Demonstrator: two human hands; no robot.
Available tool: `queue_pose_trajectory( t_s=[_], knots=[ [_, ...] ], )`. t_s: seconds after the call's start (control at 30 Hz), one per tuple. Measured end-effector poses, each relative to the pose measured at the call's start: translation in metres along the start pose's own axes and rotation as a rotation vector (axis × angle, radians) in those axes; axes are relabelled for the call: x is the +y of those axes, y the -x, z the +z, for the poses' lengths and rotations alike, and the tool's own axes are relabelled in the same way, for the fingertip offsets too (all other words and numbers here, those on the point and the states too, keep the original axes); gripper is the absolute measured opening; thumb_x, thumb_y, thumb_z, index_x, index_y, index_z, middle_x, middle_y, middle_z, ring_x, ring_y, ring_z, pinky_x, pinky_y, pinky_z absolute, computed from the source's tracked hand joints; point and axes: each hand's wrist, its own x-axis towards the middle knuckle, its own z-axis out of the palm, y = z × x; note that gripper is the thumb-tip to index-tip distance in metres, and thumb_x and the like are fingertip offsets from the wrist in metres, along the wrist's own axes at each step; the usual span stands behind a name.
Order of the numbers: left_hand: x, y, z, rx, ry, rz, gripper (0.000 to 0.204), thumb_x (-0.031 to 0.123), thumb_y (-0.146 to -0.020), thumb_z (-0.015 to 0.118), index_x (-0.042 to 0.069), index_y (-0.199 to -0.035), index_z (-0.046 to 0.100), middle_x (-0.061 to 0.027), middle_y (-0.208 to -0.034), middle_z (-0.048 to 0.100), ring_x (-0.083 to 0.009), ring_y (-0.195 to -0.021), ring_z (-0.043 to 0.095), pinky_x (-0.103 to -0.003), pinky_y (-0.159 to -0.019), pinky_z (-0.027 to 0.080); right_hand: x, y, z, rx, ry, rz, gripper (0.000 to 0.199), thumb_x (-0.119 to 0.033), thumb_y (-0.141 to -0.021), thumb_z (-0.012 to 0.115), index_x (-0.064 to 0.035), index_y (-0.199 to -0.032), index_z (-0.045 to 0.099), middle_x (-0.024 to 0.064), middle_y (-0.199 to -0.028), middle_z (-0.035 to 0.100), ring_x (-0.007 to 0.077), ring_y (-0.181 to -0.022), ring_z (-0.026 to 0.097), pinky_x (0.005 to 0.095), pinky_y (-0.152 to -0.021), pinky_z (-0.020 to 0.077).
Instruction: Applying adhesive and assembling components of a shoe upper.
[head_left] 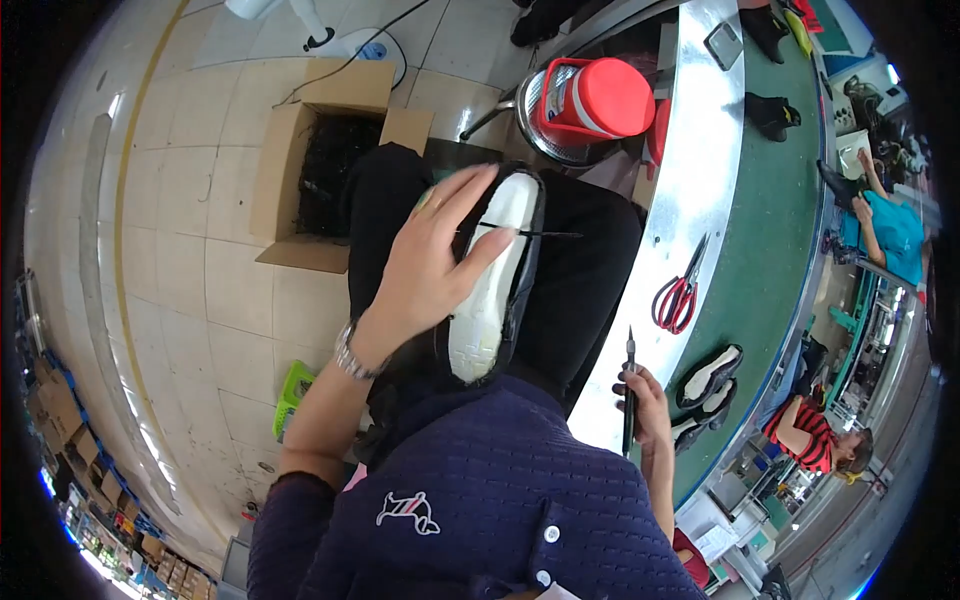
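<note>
A black shoe upper [485, 325] with a white, unfinished underside lies across my lap, sole side up. My left hand [435, 250] rests over it with fingers stretched and thumb apart, the thumb tip against the white surface. A thin black strip [555, 235] crosses the underside beside that thumb and sticks out to the right. In my right hand [650, 402] is a slim, dark craft knife [629, 430], its pointed tip facing away from me, over the metal ledge. Red-handled scissors [676, 300] lie just beyond it on the ledge.
Right of the metal ledge [700, 130] runs a green conveyor belt [755, 250] carrying shoe uppers [708, 378]. A red jug [605, 98] stands on a round stool [540, 145]. An open cardboard box [280, 170] sits on the left floor, near a green basket [292, 400]. Co-workers sit across the belt.
</note>
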Motion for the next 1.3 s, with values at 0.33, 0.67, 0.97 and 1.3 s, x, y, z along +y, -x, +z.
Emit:
queue_pose_trajectory(
  t_s=[0.33,0.67,0.97,1.3],
  knots=[
    [-0.017,-0.028,0.022,0.201,-0.027,0.016,0.025,0.015,-0.091,0.061,0.006,-0.114,0.066,-0.0126,-0.099,0.069,-0.0224,-0.076,0.065,-0.028,-0.066,0.049,-0.156,0.068,0.146,-0.659,0.043,-0.302,0.081,-0.004,-0.089,0.055,-0.0128,-0.153,0.006,0.0235,-0.107,0.065,0.0245,-0.089,0.066,0.0291,-0.069,0.0508],
    [-0.014,-0.034,0.040,0.121,0.347,-0.148,0.030,0.011,-0.093,0.053,-0.001,-0.120,0.058,-0.0185,-0.118,0.063,-0.0291,-0.110,0.061,-0.033,-0.095,0.045,-0.175,0.016,0.148,-0.752,0.169,-0.362,0.069,-0.010,-0.099,0.047,-0.0139,-0.153,0.005,0.0052,-0.082,0.053,0.0134,-0.069,0.054,0.0281,-0.060,0.0503],
    [0.003,-0.033,0.053,0.202,0.237,-0.086,0.028,0.004,-0.093,0.051,-0.002,-0.119,0.059,-0.0177,-0.122,0.062,-0.0281,-0.115,0.059,-0.033,-0.098,0.043,-0.145,0.014,0.145,-0.567,0.234,-0.612,0.066,-0.002,-0.097,0.045,-0.0074,-0.152,0.009,0.0061,-0.078,0.054,0.0113,-0.062,0.054,0.0263,-0.059,0.0474],
    [-0.003,-0.044,0.042,0.038,0.618,-0.462,0.032,0.016,-0.092,0.062,0.001,-0.121,0.063,-0.0038,-0.107,0.067,-0.0037,-0.096,0.056,-0.020,-0.087,0.045,-0.183,0.022,0.125,-0.556,0.654,-0.581,0.065,-0.007,-0.096,0.049,-0.0080,-0.151,0.014,0.0120,-0.066,0.059,0.0210,-0.060,0.063,0.0341,-0.063,0.0509]
  ],
)
